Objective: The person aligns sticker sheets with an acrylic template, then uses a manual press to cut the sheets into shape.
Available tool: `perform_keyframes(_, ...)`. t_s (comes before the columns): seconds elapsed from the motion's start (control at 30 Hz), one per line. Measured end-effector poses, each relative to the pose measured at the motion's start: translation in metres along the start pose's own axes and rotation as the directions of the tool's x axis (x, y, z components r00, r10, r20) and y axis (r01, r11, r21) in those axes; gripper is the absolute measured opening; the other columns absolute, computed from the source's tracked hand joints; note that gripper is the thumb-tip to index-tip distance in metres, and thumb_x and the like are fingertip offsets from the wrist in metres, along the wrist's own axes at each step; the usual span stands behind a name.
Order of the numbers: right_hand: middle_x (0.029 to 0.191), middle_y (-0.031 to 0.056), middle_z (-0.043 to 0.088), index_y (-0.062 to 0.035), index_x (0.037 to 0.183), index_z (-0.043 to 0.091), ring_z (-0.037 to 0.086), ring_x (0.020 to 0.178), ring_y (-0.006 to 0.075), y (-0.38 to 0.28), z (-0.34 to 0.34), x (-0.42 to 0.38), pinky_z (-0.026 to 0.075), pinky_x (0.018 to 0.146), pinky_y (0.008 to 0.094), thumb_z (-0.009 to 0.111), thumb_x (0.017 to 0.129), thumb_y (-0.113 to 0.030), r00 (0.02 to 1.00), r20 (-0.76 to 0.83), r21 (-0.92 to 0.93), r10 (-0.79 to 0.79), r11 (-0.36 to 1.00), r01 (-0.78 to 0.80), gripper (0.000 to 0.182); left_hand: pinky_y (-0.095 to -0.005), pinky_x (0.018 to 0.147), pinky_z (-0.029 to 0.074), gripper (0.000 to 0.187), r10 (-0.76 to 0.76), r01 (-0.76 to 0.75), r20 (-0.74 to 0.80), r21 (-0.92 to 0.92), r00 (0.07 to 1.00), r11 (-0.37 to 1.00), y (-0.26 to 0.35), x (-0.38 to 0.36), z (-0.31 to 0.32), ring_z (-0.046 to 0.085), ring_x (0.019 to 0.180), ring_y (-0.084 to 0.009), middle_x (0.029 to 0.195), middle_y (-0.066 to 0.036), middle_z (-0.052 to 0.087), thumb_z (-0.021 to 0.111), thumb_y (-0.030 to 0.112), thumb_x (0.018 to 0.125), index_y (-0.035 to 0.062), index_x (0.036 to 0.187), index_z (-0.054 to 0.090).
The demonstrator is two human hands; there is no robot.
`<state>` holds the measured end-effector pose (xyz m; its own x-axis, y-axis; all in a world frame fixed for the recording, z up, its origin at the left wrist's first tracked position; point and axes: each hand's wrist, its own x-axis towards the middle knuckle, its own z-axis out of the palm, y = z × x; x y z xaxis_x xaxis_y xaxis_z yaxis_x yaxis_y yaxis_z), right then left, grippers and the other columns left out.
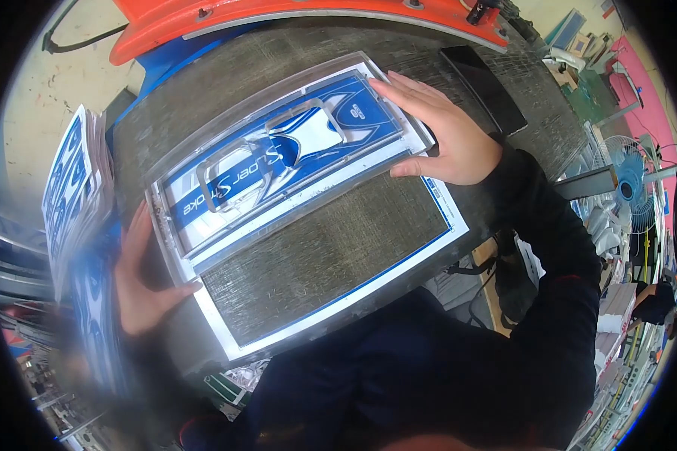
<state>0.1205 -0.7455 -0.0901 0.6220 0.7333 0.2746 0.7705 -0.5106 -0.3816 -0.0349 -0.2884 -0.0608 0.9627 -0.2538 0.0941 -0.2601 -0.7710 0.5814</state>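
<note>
A clear plastic cutting template (259, 204) with two raised handles lies tilted across the dark worktable. Beneath it shows a blue and white printed sheet (316, 135) with "Super Stroke" lettering. The sheet's white border (338, 298) extends toward the person around a rectangular opening that shows the table. My right hand (447, 135) grips the template's right end, thumb on the near side and fingers on the far side. My left hand (147, 274) is at the template's left end, its thumb and fingers spread against the edge.
A black phone (484, 89) lies at the right of the worktable (421, 52). Stacked blue and white printed sheets (79, 180) stand at the left. An orange metal frame (278, 16) crosses the far side. A fan (630, 184) is at the right.
</note>
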Motion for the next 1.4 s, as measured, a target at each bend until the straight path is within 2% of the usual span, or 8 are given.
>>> perform_keyframes(0.3,0.158,0.0265,0.033,-0.0155,0.158,0.03,0.023,0.15,0.0456,0.0016,0.0023,-0.0003,0.017,0.121,0.0592,0.082,0.08,-0.047,1.0,-0.001,-0.007,0.017,1.0,-0.017,0.099,-0.0461,0.122,0.022,0.112,-0.021,0.022,0.002,-0.04,1.0,0.999,0.0038,0.0018,-0.0003,0.032,0.149,-0.0348,0.155,-0.024,0.041,0.093,0.04,0.063,-0.0063,0.15,0.039)
perform_keyframes(0.5,0.158,0.0258,0.033,-0.0149,0.158,0.03,0.024,0.15,0.045,0.0011,0.0013,0.0003,0.018,0.121,0.0583,0.082,0.08,-0.047,1.0,-0.011,-0.003,-0.012,1.0,0.012,0.099,-0.0457,0.122,0.022,0.113,-0.007,0.007,0.008,0.006,1.0,1.0,-0.0001,-0.0003,-0.0012,0.032,0.149,-0.0344,0.156,-0.024,0.039,0.092,0.038,0.064,-0.0063,0.151,0.037)
perform_keyframes(0.6,0.158,0.0256,0.033,-0.0142,0.158,0.03,0.024,0.15,0.0446,-0.0002,0.0014,0.0,0.018,0.121,0.0578,0.082,0.08,-0.047,1.0,-0.007,-0.008,0.005,1.0,-0.005,0.099,-0.0453,0.122,0.022,0.113,-0.025,0.026,0.024,-0.043,0.999,0.999,0.0016,0.0011,-0.0025,0.032,0.149,-0.0345,0.157,-0.024,0.038,0.093,0.037,0.063,-0.0062,0.151,0.036)
perform_keyframes(0.67,0.158,0.0255,0.033,-0.014,0.158,0.031,0.024,0.15,0.0444,-0.0006,0.0012,0.0001,0.018,0.122,0.0575,0.082,0.08,-0.047,1.0,-0.005,-0.01,0.012,1.0,-0.012,0.099,-0.0451,0.122,0.022,0.113,-0.001,0.001,0.037,0.013,0.999,1.0,0.0013,0.0013,-0.0034,0.032,0.149,-0.0347,0.157,-0.024,0.038,0.093,0.035,0.063,-0.0062,0.151,0.036)
perform_keyframes(1.3,0.157,0.0244,0.037,-0.0121,0.157,0.033,0.028,0.149,0.043,-0.0027,-0.0016,0.0014,0.02,0.122,0.0559,0.085,0.078,-0.042,1.0,-0.011,-0.018,-0.006,1.0,0.006,0.099,-0.0449,0.121,0.023,0.111,-0.024,0.023,0.046,0.012,0.999,1.0,0.0035,0.0017,-0.0045,0.032,0.149,-0.0352,0.156,-0.025,0.039,0.092,0.035,0.064,-0.0054,0.151,0.036)
perform_keyframes(1.4,0.156,0.0247,0.038,-0.0122,0.156,0.034,0.029,0.148,0.0432,-0.004,-0.0023,0.0013,0.021,0.121,0.0555,0.085,0.077,-0.041,1.0,-0.013,-0.011,-0.003,1.0,0.003,0.098,-0.0473,0.122,0.021,0.111,-0.031,0.03,0.051,0.029,0.998,0.999,0.0042,0.0006,-0.0055,0.032,0.149,-0.035,0.156,-0.024,0.039,0.091,0.036,0.064,-0.004,0.152,0.036)
